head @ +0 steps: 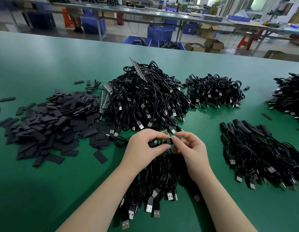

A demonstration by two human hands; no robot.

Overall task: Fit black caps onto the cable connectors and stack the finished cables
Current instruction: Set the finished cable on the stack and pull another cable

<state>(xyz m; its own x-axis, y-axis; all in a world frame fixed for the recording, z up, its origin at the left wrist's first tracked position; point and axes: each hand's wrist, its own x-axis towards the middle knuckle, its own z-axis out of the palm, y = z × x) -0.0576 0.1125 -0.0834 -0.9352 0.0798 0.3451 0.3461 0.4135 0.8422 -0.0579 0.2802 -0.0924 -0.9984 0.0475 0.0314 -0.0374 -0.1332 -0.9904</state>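
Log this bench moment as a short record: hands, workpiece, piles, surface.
left hand: grips a small circuit board at a cable's end
right hand: pinches a black cap at the board's right end
caps pile: loose, left of the hands
uncapped cables: big heap behind the hands
capped cables: stacked on the right
near cables: under the wrists
surface: green table

Blue crates (159,35) and cardboard boxes (213,45) beyond.

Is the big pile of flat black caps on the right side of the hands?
No, the pile of flat black rectangular caps lies on the green table left of both hands.
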